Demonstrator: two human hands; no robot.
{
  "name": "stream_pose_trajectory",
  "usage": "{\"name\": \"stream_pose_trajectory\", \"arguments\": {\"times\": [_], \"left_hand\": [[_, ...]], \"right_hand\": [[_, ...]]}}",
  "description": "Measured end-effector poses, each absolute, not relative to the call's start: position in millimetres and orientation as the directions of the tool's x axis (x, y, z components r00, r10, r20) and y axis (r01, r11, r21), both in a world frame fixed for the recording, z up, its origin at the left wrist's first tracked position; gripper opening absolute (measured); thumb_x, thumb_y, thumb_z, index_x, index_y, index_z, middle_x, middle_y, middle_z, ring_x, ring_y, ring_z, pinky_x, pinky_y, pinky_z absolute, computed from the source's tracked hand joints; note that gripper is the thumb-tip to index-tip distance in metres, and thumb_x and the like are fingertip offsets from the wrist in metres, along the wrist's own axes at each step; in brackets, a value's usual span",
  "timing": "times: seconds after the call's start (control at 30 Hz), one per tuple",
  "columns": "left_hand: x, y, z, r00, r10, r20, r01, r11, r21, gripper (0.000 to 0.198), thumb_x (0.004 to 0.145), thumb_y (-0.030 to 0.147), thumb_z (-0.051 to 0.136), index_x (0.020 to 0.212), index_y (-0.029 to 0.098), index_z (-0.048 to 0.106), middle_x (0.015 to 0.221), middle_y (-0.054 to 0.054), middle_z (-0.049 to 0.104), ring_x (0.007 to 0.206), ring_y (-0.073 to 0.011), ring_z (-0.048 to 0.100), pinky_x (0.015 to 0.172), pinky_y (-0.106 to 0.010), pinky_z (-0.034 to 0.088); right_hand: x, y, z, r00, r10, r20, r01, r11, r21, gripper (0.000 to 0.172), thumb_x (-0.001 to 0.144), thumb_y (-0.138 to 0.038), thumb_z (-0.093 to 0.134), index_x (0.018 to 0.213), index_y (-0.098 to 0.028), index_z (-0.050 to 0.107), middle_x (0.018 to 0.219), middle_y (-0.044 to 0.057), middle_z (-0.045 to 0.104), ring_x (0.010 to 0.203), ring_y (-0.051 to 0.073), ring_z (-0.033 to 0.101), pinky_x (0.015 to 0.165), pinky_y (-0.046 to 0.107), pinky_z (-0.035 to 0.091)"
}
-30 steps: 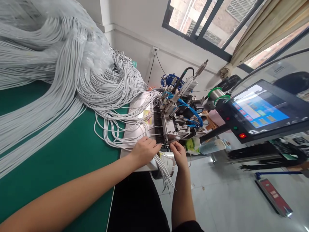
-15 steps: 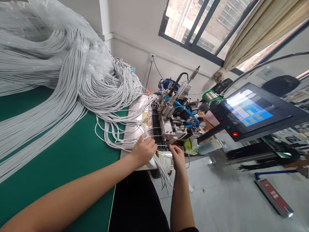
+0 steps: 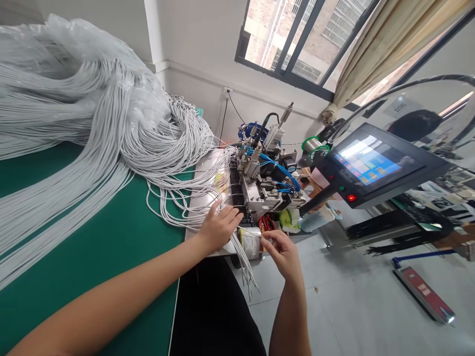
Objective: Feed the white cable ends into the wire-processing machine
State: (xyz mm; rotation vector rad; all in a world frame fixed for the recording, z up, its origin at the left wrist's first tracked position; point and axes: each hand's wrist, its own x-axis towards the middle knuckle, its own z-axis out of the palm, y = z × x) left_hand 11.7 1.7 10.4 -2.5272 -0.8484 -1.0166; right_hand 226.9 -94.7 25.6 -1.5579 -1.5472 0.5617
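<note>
My left hand (image 3: 219,226) rests over a bunch of light grey cables (image 3: 242,254), its fingers closed around part of them at the near end of the machine (image 3: 256,185). The loose cable ends hang below that hand, over the table's edge. To the right, my right hand (image 3: 280,248) pinches the end of one thin cable between thumb and fingertips, beside a round, labelled container (image 3: 250,242). That cable stretches between both hands. More cables lie across the white plate (image 3: 202,190) left of the machine.
A large heap of grey cables (image 3: 170,138) covers the back of the green table (image 3: 148,257). On the right a lit touchscreen (image 3: 371,160) stands on an arm near a wire spool (image 3: 314,146). A red, flat object (image 3: 423,291) lies on the floor.
My right hand has moved away from the machine's front, slightly down and right, with the cable end. My left hand stays near the cables, its fingers a little straighter. The view has shifted slightly.
</note>
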Motion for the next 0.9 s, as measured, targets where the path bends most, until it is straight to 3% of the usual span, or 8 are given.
{"name": "stream_pose_trajectory", "arguments": {"times": [0.1, 0.23, 0.37, 0.5, 0.7, 0.9], "left_hand": [[10.0, 0.2, 12.1, 0.579, 0.397, 0.712, 0.608, -0.792, -0.052, 0.031, 0.088, 0.010, 0.041, 0.110, 0.019, 0.062, 0.104, -0.007, 0.067, 0.099, -0.0212, 0.059, 0.102, -0.049, 0.027], [8.3, -1.5, 12.1, 0.588, 0.380, 0.714, 0.592, -0.803, -0.060, 0.032, 0.088, 0.011, 0.043, 0.112, 0.022, 0.061, 0.099, -0.005, 0.067, 0.095, -0.0200, 0.058, 0.103, -0.049, 0.025], [6.7, -3.1, 11.5, 0.597, 0.388, 0.703, 0.582, -0.812, -0.046, 0.034, 0.086, 0.010, 0.046, 0.114, 0.022, 0.060, 0.097, -0.004, 0.067, 0.094, -0.0197, 0.059, 0.103, -0.049, 0.025], [5.0, -3.6, 11.7, 0.595, 0.373, 0.712, 0.565, -0.824, -0.041, 0.038, 0.084, 0.010, 0.046, 0.118, 0.021, 0.059, 0.096, -0.004, 0.067, 0.092, -0.0183, 0.059, 0.103, -0.048, 0.024], [1.1, -7.6, 17.9, 0.623, 0.190, 0.759, 0.480, -0.859, -0.178, 0.036, 0.090, 0.009, 0.042, 0.119, 0.024, 0.058, 0.098, 0.000, 0.067, 0.083, -0.0104, 0.059, 0.104, -0.041, 0.025], [0.9, -9.1, 17.1, 0.592, 0.185, 0.785, 0.528, -0.824, -0.204, 0.029, 0.091, 0.011, 0.047, 0.114, 0.022, 0.060, 0.075, 0.004, 0.066, 0.080, -0.0110, 0.059, 0.098, -0.040, 0.027]], "right_hand": [[219.5, -95.3, 28.2, 0.047, 0.961, 0.271, 0.600, 0.190, -0.778, 0.018, 0.085, -0.036, 0.063, 0.088, -0.021, 0.071, 0.091, 0.006, 0.064, 0.054, 0.012, 0.042, 0.051, 0.027, 0.037], [216.0, -94.0, 26.6, 0.105, 0.936, 0.336, 0.606, 0.208, -0.768, 0.016, 0.086, -0.033, 0.062, 0.092, -0.021, 0.069, 0.082, 0.004, 0.063, 0.056, 0.014, 0.044, 0.053, 0.027, 0.038], [217.2, -94.5, 22.9, 0.067, 0.939, 0.337, 0.609, 0.229, -0.759, 0.013, 0.086, -0.031, 0.063, 0.090, -0.021, 0.069, 0.086, 0.004, 0.063, 0.054, 0.012, 0.042, 0.052, 0.027, 0.036], [217.7, -94.3, 17.6, 0.031, 0.919, 0.394, 0.611, 0.295, -0.735, 0.012, 0.087, -0.029, 0.062, 0.084, -0.020, 0.070, 0.086, 0.005, 0.063, 0.061, 0.015, 0.052, 0.055, 0.027, 0.040], [220.3, -91.3, 18.8, 0.057, 0.875, 0.481, 0.618, 0.347, -0.705, 0.012, 0.089, -0.024, 0.059, 0.082, -0.020, 0.069, 0.082, 0.005, 0.065, 0.075, 0.018, 0.059, 0.067, 0.029, 0.045], [215.3, -80.5, 23.4, 0.140, 0.831, 0.538, 0.642, 0.337, -0.689, 0.014, 0.090, -0.025, 0.056, 0.081, -0.019, 0.063, 0.079, 0.004, 0.061, 0.073, 0.017, 0.056, 0.065, 0.029, 0.042]]}}
